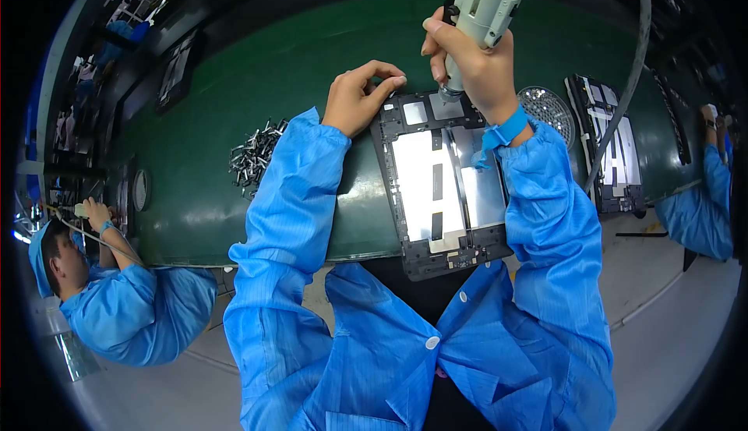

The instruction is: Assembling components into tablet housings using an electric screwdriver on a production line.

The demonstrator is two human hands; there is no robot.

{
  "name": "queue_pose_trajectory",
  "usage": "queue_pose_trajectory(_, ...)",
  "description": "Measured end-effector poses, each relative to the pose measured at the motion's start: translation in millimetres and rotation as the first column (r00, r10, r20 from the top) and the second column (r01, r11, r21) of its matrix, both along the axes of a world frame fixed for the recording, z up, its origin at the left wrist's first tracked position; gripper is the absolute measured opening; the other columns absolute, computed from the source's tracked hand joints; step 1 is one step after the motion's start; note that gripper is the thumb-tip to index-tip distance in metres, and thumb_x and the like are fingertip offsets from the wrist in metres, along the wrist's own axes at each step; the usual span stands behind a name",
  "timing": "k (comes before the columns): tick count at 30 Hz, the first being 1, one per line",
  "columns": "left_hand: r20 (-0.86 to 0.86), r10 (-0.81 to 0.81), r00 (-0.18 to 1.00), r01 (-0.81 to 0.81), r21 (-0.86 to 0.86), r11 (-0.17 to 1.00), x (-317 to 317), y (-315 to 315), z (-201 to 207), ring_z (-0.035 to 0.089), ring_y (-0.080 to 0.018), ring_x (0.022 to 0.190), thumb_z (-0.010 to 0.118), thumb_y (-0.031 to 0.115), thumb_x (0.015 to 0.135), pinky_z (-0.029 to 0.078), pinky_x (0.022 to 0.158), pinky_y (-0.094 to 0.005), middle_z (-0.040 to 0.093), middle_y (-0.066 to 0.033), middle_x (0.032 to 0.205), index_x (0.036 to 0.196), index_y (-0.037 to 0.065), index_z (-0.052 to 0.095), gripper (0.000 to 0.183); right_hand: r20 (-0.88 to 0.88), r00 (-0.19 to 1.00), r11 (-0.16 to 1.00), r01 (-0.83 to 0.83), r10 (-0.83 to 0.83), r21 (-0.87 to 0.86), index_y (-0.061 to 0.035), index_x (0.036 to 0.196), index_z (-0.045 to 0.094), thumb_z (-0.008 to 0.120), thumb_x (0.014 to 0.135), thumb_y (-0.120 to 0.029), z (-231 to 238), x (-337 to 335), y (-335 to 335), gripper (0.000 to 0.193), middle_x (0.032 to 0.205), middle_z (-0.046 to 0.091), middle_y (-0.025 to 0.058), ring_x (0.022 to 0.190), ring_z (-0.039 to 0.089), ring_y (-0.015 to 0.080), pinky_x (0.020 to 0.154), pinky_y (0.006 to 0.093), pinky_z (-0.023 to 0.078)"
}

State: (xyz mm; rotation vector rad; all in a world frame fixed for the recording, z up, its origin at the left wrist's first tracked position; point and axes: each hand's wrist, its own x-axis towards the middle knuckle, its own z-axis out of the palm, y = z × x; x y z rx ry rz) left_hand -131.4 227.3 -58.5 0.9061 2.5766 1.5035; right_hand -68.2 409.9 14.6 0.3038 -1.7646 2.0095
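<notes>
In my right hand (479, 68) I grip a pale green electric screwdriver (479, 10), fingers wrapped round its body. Its tip points down at the upper edge of an opened tablet-like device (436, 189). That device has a black frame with silver panels and lies slightly tilted on the green table (358, 189), its lower edge reaching past the table's front edge. My left hand (362, 96) is at its upper left corner, thumb and forefinger pinched together. Whatever sits between those fingertips is too small to make out. A blue band (506, 129) circles my right wrist.
Left of my left forearm lies a heap of small black and silver parts (257, 154). A round metal dish (545, 111) and a second opened device (606, 146) lie to the right. A grey cable (640, 49) hangs there. Co-workers in blue sit at left (132, 306) and right (701, 205).
</notes>
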Motion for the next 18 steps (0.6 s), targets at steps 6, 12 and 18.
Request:
queue_pose_trajectory(6, 0.322, -0.174, 0.931, 0.072, 0.305, 0.95, -1.2, -2.5, -1.1, 0.069, -0.0158, 0.092, 0.063, 0.012, 0.094, 0.054, 0.08, -0.0266, 0.07, -0.0088, 0.093, 0.107, 0.001, 0.062, 0.017, 0.001, 1.0, 0.999, -0.018, 0.018, -0.027, 0.0007, 0.089, 0.063, 0.064, 0.089, -0.01, 2.0, 1.8, -5.4, 0.011, 0.069, 0.063, 0.0073, 0.049, 0.059, 0.0122, 0.042, 0.0256, 0.045)
queue_pose_trajectory(12, 0.214, -0.176, 0.961, 0.117, 0.263, 0.958, -0.4, 1.1, -7.7, 0.069, -0.0169, 0.089, 0.062, 0.011, 0.094, 0.054, 0.077, -0.0268, 0.07, -0.0096, 0.092, 0.106, 0.002, 0.061, 0.015, 0.009, 0.998, 0.995, -0.057, 0.058, -0.082, 0.0013, 0.089, 0.063, 0.064, 0.089, -0.01, -5.0, -0.5, -17.8, 0.011, 0.068, 0.063, 0.0072, 0.05, 0.059, 0.0116, 0.044, 0.0255, 0.046)
queue_pose_trajectory(18, 0.086, -0.058, 0.995, 0.049, 0.11, 0.993, 8.6, 9.9, -1.4, 0.066, -0.0122, 0.074, 0.064, 0.012, 0.092, 0.05, 0.067, -0.0251, 0.067, -0.0081, 0.076, 0.105, 0.006, 0.061, 0.015, 0.001, 0.999, 0.996, -0.042, 0.042, -0.078, 0.001, 0.089, 0.063, 0.064, 0.088, -0.01, -9.6, -1.8, -17.3, 0.011, 0.068, 0.063, 0.0072, 0.051, 0.059, 0.0115, 0.044, 0.0256, 0.047)
